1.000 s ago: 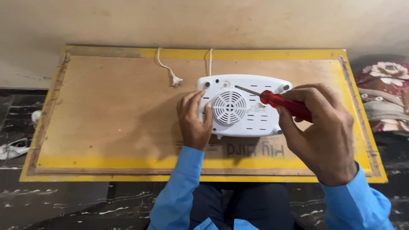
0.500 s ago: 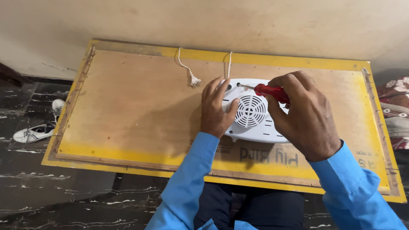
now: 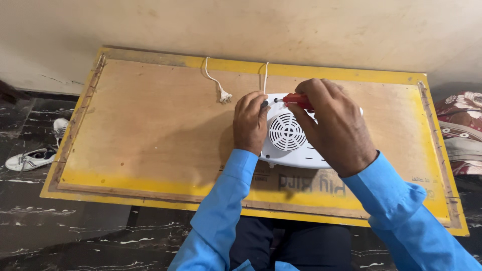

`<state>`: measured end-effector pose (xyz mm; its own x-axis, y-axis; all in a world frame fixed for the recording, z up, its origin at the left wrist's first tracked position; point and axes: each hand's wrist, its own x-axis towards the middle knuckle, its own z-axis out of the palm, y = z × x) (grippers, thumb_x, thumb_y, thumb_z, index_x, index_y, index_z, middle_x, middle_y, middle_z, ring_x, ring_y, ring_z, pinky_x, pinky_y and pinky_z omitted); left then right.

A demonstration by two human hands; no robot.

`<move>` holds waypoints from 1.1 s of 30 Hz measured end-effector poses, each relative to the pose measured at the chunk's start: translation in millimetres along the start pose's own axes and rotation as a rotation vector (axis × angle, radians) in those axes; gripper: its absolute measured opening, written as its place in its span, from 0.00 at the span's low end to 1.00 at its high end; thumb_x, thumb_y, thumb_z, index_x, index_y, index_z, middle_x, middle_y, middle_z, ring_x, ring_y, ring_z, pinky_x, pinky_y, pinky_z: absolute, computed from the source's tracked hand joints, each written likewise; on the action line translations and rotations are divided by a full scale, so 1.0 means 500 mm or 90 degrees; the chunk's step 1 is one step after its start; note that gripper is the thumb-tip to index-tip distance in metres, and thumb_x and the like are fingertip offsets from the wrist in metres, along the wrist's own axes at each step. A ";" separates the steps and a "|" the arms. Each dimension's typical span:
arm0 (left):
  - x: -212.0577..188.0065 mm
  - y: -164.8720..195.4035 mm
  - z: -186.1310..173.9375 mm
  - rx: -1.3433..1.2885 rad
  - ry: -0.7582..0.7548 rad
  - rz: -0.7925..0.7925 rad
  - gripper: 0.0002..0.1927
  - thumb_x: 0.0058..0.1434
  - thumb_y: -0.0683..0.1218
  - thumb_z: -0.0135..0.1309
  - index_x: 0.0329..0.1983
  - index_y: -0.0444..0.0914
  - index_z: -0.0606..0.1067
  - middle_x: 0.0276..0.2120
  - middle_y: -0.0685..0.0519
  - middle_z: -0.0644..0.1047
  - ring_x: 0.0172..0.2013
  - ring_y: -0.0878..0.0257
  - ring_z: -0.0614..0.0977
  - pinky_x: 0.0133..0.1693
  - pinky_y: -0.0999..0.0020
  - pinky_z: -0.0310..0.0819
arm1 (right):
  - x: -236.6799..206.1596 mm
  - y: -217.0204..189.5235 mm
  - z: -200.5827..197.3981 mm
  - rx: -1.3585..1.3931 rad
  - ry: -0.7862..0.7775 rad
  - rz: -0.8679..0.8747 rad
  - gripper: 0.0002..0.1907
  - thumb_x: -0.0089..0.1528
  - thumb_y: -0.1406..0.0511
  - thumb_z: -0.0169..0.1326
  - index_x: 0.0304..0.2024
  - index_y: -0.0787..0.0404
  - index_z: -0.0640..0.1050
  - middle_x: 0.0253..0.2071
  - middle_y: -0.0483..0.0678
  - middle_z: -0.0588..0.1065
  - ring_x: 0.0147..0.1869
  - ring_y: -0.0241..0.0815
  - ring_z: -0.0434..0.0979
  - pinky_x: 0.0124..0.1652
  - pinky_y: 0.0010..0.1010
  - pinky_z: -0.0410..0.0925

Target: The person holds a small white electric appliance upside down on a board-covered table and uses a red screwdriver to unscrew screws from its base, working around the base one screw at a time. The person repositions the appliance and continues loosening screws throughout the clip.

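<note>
Plywood board (image 3: 150, 135) with yellow border lies flat, fills most of view. White appliance (image 3: 296, 148) with round vent grille rests on board right of centre, near front edge. Right hand (image 3: 334, 128) closed round red-handled screwdriver (image 3: 296, 100), tip at appliance's top-left corner. Left hand (image 3: 249, 122) curled over appliance's left edge, fingertips beside tip. White cord with plug (image 3: 221, 91) lies just left.

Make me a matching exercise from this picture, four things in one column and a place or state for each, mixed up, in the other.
Things:
1. screwdriver
2. plug
3. shoes
4. left hand

Places:
A. on the dark floor, left of the board
B. gripped in the right hand
C. lying loose on the board
D. resting on the white appliance, at its left edge

Pairs: 1-B, 2-C, 3-A, 4-D
</note>
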<state>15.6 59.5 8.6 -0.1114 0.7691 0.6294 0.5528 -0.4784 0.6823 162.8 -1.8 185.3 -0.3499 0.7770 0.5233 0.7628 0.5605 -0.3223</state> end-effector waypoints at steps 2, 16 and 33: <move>-0.003 -0.002 0.004 -0.017 0.012 0.007 0.13 0.62 0.39 0.59 0.50 0.35 0.75 0.53 0.47 0.78 0.57 0.48 0.77 0.58 0.55 0.72 | 0.004 0.003 0.006 -0.015 -0.019 -0.006 0.11 0.64 0.69 0.61 0.43 0.67 0.73 0.39 0.57 0.76 0.43 0.58 0.77 0.42 0.46 0.70; -0.010 -0.022 0.008 -0.053 0.014 0.048 0.14 0.66 0.38 0.58 0.53 0.34 0.73 0.54 0.44 0.77 0.58 0.46 0.78 0.59 0.54 0.74 | 0.036 0.018 0.026 0.001 -0.098 0.008 0.15 0.66 0.65 0.59 0.37 0.68 0.67 0.33 0.59 0.74 0.36 0.59 0.77 0.34 0.47 0.69; 0.010 0.008 0.010 -0.202 0.004 -0.047 0.29 0.63 0.43 0.61 0.65 0.29 0.66 0.57 0.39 0.70 0.58 0.44 0.73 0.59 0.55 0.70 | 0.044 0.029 0.013 -0.041 -0.153 0.027 0.16 0.69 0.62 0.54 0.37 0.68 0.68 0.33 0.60 0.71 0.29 0.59 0.74 0.30 0.48 0.68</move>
<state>21.1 63.5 12.6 -0.1468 0.8042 0.5760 0.2576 -0.5311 0.8072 162.8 25.1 187.1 -0.4300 0.8498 0.3047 0.8103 0.5122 -0.2848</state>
